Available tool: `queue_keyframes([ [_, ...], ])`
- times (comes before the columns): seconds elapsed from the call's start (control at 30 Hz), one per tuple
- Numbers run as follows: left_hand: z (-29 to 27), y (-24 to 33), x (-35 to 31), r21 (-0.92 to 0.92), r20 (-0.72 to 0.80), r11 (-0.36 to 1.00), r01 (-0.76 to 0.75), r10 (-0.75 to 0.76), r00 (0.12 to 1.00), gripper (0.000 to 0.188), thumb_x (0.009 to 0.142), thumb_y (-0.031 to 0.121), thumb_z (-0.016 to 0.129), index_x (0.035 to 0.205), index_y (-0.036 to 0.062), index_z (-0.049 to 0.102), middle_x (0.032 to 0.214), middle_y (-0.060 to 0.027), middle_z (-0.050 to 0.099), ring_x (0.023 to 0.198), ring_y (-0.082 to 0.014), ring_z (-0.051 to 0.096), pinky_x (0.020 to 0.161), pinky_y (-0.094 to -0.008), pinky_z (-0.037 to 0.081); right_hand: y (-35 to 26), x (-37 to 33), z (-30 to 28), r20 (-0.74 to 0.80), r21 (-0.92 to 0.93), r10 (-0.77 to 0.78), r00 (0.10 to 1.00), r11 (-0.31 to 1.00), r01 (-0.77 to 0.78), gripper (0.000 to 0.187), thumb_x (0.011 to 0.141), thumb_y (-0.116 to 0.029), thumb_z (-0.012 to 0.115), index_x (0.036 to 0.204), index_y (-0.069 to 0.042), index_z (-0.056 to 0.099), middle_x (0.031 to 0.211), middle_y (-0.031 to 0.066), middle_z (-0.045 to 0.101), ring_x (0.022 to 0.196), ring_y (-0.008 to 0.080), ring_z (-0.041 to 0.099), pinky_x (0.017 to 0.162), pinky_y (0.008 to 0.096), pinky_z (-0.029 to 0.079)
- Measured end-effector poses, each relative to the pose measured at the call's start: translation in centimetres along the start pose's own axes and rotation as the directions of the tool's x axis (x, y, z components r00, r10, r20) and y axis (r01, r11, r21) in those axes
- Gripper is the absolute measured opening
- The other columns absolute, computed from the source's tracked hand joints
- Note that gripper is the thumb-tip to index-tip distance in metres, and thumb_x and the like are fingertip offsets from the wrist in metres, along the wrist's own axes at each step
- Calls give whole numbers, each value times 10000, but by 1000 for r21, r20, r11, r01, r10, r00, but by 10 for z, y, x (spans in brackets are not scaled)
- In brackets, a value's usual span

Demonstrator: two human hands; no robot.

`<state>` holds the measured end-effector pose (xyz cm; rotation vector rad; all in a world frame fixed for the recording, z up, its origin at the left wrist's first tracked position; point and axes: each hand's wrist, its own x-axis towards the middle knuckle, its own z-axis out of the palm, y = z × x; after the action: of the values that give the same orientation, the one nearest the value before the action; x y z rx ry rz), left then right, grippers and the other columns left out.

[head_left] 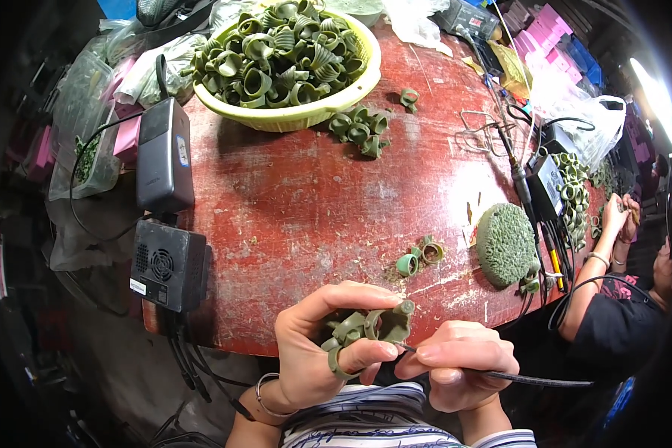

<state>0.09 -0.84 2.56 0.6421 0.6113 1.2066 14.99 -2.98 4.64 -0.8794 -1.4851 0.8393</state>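
Note:
My left hand (302,351), at the near edge of the table, is closed around a clutch of dull green ring-shaped pieces (390,326) with leaf-like bumps. Its thumb and forefinger pinch one of them. Close beside it, my right hand (463,366) grips a thin dark pencil-like tool (549,381), whose long end sticks out to the right. The tool's tip meets the green piece near my left thumb; whether it touches is hard to make out. Just beyond my hands lie a few loose green rings (420,258), one a brighter green.
A yellow basket (295,119) heaped with green rings stands at the back of the red table (313,209). More rings (360,131) lie before it. Two black boxes (170,265) with cables line the left edge. Rightward are a rough green round block (506,246), cables and another person (612,299).

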Motion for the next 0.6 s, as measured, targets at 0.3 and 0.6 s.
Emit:
queue_keyframes([
  [0.3, 4, 6, -1, -6, 12, 1000, -6, 6, 1000, 329, 699, -63, 684, 1004, -49, 562, 971, -152, 578, 625, -106, 570, 475, -203, 449, 0, -10, -2, -200, -152, 206, 958, 959, -238, 117, 784, 1, 601, 897, 20, 623, 645, 96, 641, 538, 184, 609, 519, 252, 483],
  [0.6, -6, 4, 0, 151, 47, 988, 31, -39, 998, 318, 683, 5, 721, 982, -23, 616, 944, -109, 596, 725, -109, 566, 609, -218, 455, -1, 2, -4, -46, -119, 57, 997, 991, -62, 110, 756, -36, 647, 855, 10, 641, 676, 88, 645, 568, 189, 621, 522, 280, 505],
])
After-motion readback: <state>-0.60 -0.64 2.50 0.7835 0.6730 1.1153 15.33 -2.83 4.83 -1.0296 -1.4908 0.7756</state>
